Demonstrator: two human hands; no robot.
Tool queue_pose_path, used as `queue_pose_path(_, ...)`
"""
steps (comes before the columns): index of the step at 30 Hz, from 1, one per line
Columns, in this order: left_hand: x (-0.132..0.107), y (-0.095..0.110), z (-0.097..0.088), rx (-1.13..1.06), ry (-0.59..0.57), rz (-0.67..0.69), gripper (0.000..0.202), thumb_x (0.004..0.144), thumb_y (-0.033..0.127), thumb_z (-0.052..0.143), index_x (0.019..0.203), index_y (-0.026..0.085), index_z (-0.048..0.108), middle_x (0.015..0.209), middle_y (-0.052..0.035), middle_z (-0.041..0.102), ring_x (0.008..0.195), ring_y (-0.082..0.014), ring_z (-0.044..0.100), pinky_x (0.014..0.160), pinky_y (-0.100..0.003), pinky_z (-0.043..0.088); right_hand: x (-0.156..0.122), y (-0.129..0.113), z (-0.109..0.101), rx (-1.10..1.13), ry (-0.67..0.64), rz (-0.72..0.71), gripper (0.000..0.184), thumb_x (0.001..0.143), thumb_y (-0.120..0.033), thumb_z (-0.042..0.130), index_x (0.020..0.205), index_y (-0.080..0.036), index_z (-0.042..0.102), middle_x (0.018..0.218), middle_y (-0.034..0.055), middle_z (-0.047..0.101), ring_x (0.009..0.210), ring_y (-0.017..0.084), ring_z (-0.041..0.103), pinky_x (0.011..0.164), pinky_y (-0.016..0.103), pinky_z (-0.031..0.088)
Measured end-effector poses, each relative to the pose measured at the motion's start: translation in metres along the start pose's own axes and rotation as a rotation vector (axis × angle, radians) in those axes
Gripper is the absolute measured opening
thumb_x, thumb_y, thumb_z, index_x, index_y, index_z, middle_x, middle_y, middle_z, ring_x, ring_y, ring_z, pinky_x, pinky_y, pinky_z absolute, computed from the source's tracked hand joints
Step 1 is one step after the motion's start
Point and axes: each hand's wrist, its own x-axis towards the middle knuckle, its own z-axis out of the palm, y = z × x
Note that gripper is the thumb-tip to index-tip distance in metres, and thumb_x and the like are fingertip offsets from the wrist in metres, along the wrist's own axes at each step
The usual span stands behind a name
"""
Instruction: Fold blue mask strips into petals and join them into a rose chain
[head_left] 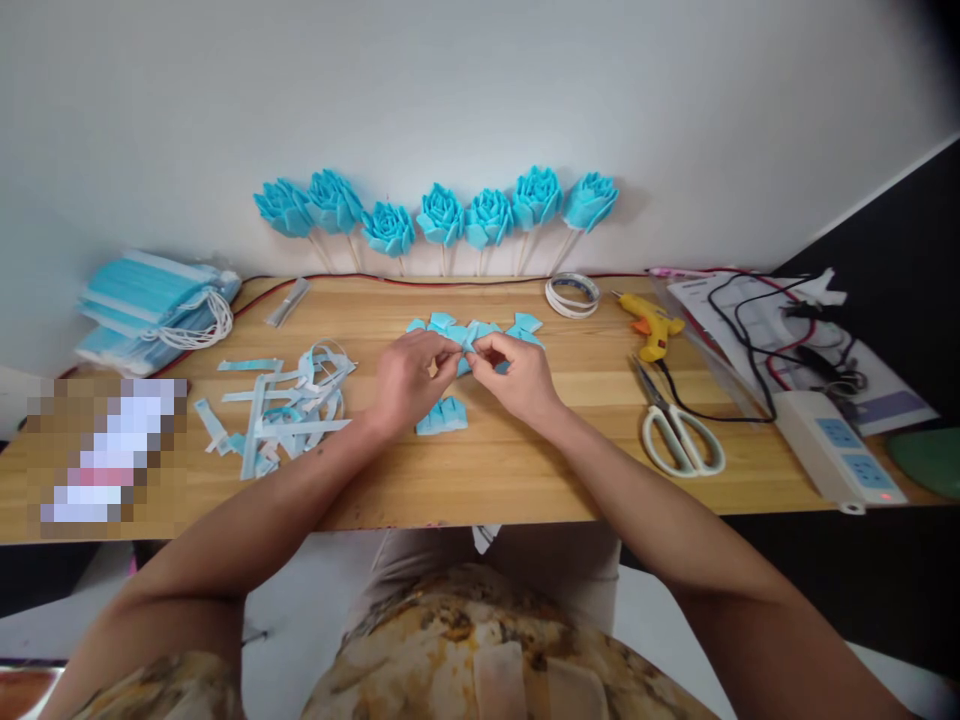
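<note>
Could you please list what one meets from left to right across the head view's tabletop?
Stack of blue masks, pile of cut strips, left hand, right hand, tape roll, white-handled scissors, power strip.

One small blue cloth piece (470, 334) (partly hidden) is held pinched, with loose blue pieces (442, 416) lying close around it.

A small handicraft workspace, whether in a home or a workshop cannot be told: a wooden table (495, 480) before a plain wall (480, 90). Along the table's back edge stand blue flowers (441, 214) on sticks; on its right side lie a glue gun (651, 326), scissors (667, 408) and a power strip (814, 445); on its left, face masks (135, 295) and cut strips (259, 425).
</note>
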Motion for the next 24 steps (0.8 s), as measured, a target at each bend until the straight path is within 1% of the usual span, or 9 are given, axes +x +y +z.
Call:
queue_pose_path(3, 0.0002, 0.0006, -0.0003, -0.001, -0.02, -0.022, 0.016, 0.091, 0.015, 0.061, 0.08, 0.018, 0.073, 0.068, -0.001, 0.065, 0.064, -0.0141, 0.056, 0.066, -0.029, 0.042, 0.0003, 0.0015, -0.0005, 0.008, -0.003, 0.016, 0.016, 0.084, -0.028, 0.061, 0.07, -0.022, 0.058, 0.064, -0.0022, 0.058, 0.06, 0.011, 0.049, 0.062, 0.026, 0.043)
queue_pose_path(6, 0.0003, 0.0007, -0.001, -0.004, -0.033, -0.025, 0.014, 0.092, 0.018, 0.062, 0.087, 0.018, 0.075, 0.069, -0.0014, 0.066, 0.065, -0.0149, 0.057, 0.07, -0.031, 0.044, 0.0006, 0.0027, -0.0014, 0.02, -0.004, 0.05, 0.017, 0.085, -0.03, 0.06, 0.07, -0.022, 0.057, 0.065, -0.0022, 0.058, 0.061, 0.011, 0.049, 0.063, 0.026, 0.043)
queue_pose_path(9, 0.0002, -0.0004, -0.0013, -0.009, -0.04, -0.046, 0.012, 0.093, 0.023, 0.065, 0.093, 0.018, 0.076, 0.07, -0.0013, 0.066, 0.067, -0.0156, 0.059, 0.074, -0.032, 0.046, 0.0004, 0.0037, -0.0013, 0.034, -0.006, 0.054, 0.015, 0.085, -0.031, 0.06, 0.073, -0.021, 0.059, 0.066, -0.0022, 0.058, 0.062, 0.011, 0.049, 0.064, 0.027, 0.044)
queue_pose_path(13, 0.0001, -0.0014, -0.0012, -0.003, -0.037, -0.082, 0.011, 0.092, 0.025, 0.068, 0.09, 0.017, 0.076, 0.068, -0.0014, 0.065, 0.067, -0.0164, 0.059, 0.071, -0.031, 0.046, -0.0001, 0.0055, 0.0002, 0.036, -0.012, 0.043, 0.013, 0.085, -0.03, 0.061, 0.074, -0.022, 0.061, 0.068, -0.0017, 0.061, 0.063, 0.012, 0.052, 0.065, 0.026, 0.046)
queue_pose_path(16, 0.0003, -0.0008, -0.0011, -0.007, -0.033, -0.088, 0.009, 0.091, 0.022, 0.068, 0.087, 0.017, 0.075, 0.07, -0.0019, 0.067, 0.067, -0.0163, 0.059, 0.07, -0.031, 0.046, -0.0003, 0.0064, 0.0012, 0.022, -0.016, 0.029, 0.012, 0.084, -0.029, 0.06, 0.075, -0.022, 0.061, 0.069, -0.0013, 0.064, 0.063, 0.012, 0.053, 0.065, 0.026, 0.047)
queue_pose_path(22, -0.0004, 0.0011, -0.0007, -0.015, -0.02, -0.081, 0.011, 0.09, 0.019, 0.065, 0.084, 0.017, 0.075, 0.069, -0.0017, 0.067, 0.066, -0.0152, 0.059, 0.068, -0.03, 0.045, -0.0007, 0.0058, 0.0011, -0.019, -0.007, 0.004, 0.012, 0.084, -0.027, 0.06, 0.074, -0.022, 0.062, 0.068, -0.001, 0.065, 0.063, 0.012, 0.053, 0.065, 0.026, 0.047)
queue_pose_path(24, -0.0005, 0.0011, -0.0002, -0.04, -0.018, -0.102, 0.013, 0.09, 0.018, 0.064, 0.084, 0.018, 0.075, 0.071, -0.0023, 0.07, 0.067, -0.015, 0.06, 0.068, -0.03, 0.046, -0.0006, 0.0051, 0.0006, -0.02, -0.002, -0.006, 0.012, 0.084, -0.027, 0.06, 0.074, -0.021, 0.061, 0.068, -0.0013, 0.064, 0.062, 0.012, 0.053, 0.065, 0.026, 0.046)
